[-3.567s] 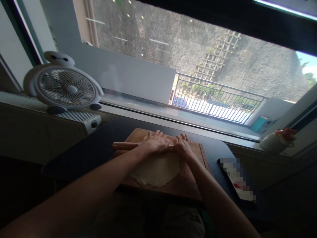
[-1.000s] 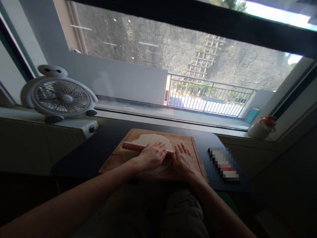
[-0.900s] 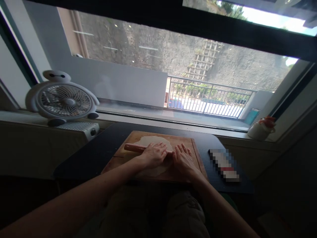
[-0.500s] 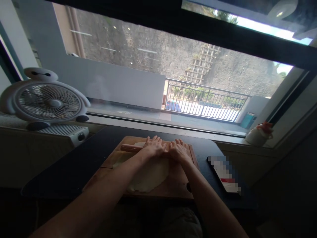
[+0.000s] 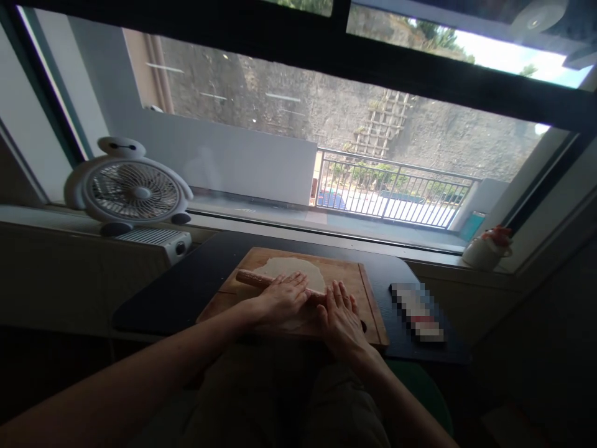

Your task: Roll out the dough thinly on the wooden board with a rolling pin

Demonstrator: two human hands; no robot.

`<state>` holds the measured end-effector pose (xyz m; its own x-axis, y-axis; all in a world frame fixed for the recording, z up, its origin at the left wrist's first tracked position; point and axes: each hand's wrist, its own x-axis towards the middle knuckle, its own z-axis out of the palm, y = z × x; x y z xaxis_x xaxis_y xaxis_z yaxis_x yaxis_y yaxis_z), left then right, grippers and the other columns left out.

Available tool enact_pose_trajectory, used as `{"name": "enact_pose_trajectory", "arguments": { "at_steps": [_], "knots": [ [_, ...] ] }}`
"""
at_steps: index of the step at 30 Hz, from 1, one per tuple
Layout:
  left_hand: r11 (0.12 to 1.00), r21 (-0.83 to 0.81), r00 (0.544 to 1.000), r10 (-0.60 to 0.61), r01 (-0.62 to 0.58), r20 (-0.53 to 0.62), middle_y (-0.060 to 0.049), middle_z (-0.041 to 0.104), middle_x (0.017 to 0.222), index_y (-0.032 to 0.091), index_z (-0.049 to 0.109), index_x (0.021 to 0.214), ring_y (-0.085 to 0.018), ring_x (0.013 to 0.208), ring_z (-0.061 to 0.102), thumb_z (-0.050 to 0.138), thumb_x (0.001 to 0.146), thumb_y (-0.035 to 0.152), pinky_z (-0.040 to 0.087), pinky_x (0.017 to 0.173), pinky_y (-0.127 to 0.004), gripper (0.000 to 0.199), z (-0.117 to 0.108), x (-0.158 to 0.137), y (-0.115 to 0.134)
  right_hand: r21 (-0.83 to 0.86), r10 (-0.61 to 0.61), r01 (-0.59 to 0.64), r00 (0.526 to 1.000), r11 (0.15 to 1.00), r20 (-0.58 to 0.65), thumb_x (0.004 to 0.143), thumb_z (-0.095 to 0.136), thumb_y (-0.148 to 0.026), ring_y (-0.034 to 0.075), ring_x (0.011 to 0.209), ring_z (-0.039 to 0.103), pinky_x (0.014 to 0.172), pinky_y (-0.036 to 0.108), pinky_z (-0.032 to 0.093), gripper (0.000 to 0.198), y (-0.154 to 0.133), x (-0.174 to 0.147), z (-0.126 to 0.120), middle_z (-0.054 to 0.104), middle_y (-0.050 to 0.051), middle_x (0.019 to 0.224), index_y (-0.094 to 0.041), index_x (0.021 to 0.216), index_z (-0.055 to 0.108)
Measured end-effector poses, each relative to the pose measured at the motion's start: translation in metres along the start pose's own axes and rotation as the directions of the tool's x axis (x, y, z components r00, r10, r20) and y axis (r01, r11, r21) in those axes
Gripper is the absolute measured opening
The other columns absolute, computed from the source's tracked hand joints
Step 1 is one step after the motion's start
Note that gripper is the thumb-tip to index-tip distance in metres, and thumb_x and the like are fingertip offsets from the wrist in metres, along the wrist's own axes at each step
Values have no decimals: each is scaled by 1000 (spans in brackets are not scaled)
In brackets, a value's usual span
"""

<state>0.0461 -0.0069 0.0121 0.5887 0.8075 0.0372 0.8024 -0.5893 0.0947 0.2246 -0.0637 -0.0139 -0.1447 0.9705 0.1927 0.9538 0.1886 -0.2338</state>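
Observation:
A wooden rolling pin (image 5: 250, 278) lies across a flat, pale sheet of dough (image 5: 298, 267) on a wooden cutting board (image 5: 355, 280). My left hand (image 5: 285, 296) rests on the middle of the pin, palm down, with its fingers stretched out. Over the pin's right end lies my right hand (image 5: 341, 318), also flat, its fingers pointing away from me. Neither hand wraps its fingers round the pin. Dough spreads out beyond the pin, while the part nearer me is mostly covered by my hands and forearms.
The board sits on a dark table (image 5: 186, 280). A pixelated flat object (image 5: 417, 312) lies at the table's right. On the left, a white fan (image 5: 135, 190) stands on a ledge beside the window. A white pot (image 5: 487, 250) is on the sill at right.
Both hands and the rolling pin have come back toward me over the dough, uncovering its far part. My right hand has shifted nearer the board's front edge. The camera view has also shifted.

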Motion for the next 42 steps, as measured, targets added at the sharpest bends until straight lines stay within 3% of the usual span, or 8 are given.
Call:
{"name": "enact_pose_trajectory", "arguments": {
  "at_steps": [7,13,17,22,25,29,34,42],
  "knots": [
    [991,-22,991,-129,129,-42,-13,36,147,18,45,134,-27,140,22,26,92,43,11,111,-53,52,3,81,-18,-4,91,-90,995,996,40,97,17,-43,26,142,6,112,50,5,59,22,82,-7,21,12,153,-10,142,34],
    [966,-98,952,-252,238,-175,-14,51,134,17,56,120,-30,130,38,26,91,49,24,105,-55,52,1,144,-45,5,146,-146,989,989,0,97,20,-43,31,136,25,104,54,21,51,41,151,-7,36,14,145,-17,129,50],
    [972,-146,917,-222,183,-330,-11,63,114,18,63,101,-24,111,53,31,90,43,37,97,-40,42,-13,143,-49,21,27,-26,999,999,-44,98,21,-42,22,125,38,103,39,27,47,46,152,-13,49,8,132,-23,115,60],
    [962,-272,908,-129,17,-399,-3,66,87,17,63,91,-15,80,59,34,89,40,45,74,-27,37,-39,115,-41,45,-331,330,944,943,-3,87,51,-55,16,108,47,95,27,33,34,58,123,-18,57,0,115,-31,106,66],
    [861,-491,965,3,-136,-262,0,62,68,16,63,79,-13,64,56,40,85,39,43,61,-24,33,-51,100,-31,10,-400,400,916,916,-31,85,56,-51,17,103,47,94,29,33,32,72,113,-17,57,1,109,-27,102,67],
    [852,-516,980,168,-93,102,0,66,77,19,67,85,-14,69,59,48,78,37,44,62,-23,26,-52,89,-30,-16,-198,197,977,980,-83,87,55,-47,18,98,49,87,29,37,28,100,108,-18,56,3,107,-22,92,66],
    [984,-174,960,66,-18,272,-5,57,124,25,60,112,-24,108,54,70,56,40,44,87,-29,59,-49,106,-45,-11,-2,2,996,1000,-89,88,53,-42,19,99,51,87,27,38,27,128,102,-19,57,7,108,-19,99,63],
    [988,-139,879,12,62,476,0,66,86,22,65,81,-23,86,59,79,40,44,47,73,-29,48,-51,159,-50,-57,-6,1,995,998,-100,88,53,-41,22,100,50,86,30,38,27,122,103,-15,57,7,108,-19,102,62]
  ]
}}
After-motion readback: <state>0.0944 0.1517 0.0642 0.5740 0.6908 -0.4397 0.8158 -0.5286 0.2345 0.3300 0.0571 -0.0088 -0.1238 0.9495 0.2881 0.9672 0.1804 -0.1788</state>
